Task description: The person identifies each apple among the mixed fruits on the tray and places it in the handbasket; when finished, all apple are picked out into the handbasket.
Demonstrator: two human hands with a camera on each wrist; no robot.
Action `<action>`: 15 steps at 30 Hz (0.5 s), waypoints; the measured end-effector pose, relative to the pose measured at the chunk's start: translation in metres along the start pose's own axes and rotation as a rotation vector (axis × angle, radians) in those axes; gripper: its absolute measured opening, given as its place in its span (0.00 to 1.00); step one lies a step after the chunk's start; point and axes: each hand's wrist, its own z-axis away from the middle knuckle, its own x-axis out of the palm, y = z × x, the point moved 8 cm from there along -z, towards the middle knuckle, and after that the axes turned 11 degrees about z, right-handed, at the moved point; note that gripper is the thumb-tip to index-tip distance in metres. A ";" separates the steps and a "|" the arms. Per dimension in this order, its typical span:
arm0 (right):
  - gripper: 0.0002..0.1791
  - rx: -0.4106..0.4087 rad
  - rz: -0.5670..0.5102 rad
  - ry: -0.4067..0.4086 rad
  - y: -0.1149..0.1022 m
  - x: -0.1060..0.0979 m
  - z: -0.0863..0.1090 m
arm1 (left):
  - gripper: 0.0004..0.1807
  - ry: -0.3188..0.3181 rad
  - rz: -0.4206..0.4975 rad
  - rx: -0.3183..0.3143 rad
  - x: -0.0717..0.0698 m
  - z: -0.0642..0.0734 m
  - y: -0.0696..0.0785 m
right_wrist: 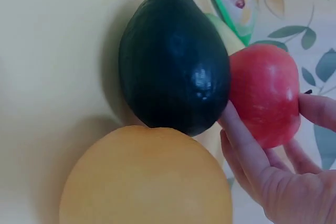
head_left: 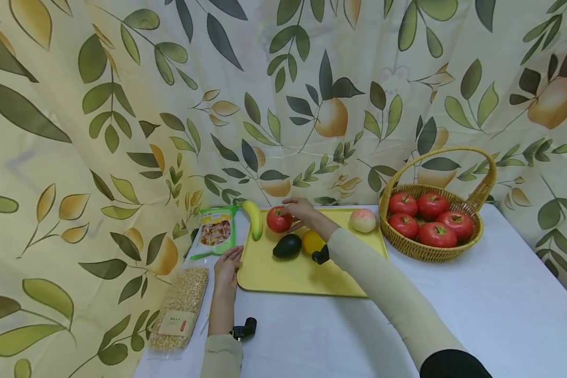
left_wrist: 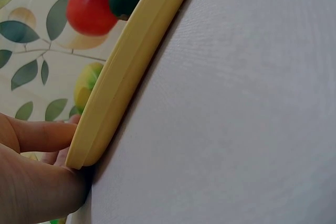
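My right hand (head_left: 303, 211) holds a red apple (head_left: 277, 220) with a dark stem over the far left part of a yellow tray (head_left: 269, 275). Thumb and fingers curve round the apple in the right wrist view. Nearer to me on the tray lie a dark green avocado (right_wrist: 173, 61) and an orange (right_wrist: 147, 182), side by side. A banana (head_left: 253, 220) lies at the tray's left edge. With my left hand (left_wrist: 37, 166) I grip the tray's near left corner, one finger on the rim and the thumb lower down.
A pinkish peach (head_left: 363, 220) sits at the tray's far right. Beside the tray stands a wicker basket (head_left: 397, 242) with several red apples. To the left lie a green-edged packet (head_left: 216, 231) and a clear bag of pale kernels (head_left: 184, 294). A leaf-patterned cloth (head_left: 331, 157) hangs behind.
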 end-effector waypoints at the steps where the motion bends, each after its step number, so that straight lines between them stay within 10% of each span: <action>1: 0.32 -0.003 -0.007 0.000 -0.001 -0.001 0.002 | 0.37 -0.001 0.001 0.001 0.001 0.000 0.000; 15: 0.30 -0.060 -0.059 -0.054 -0.017 -0.012 0.041 | 0.37 0.005 0.008 0.008 0.002 0.001 0.000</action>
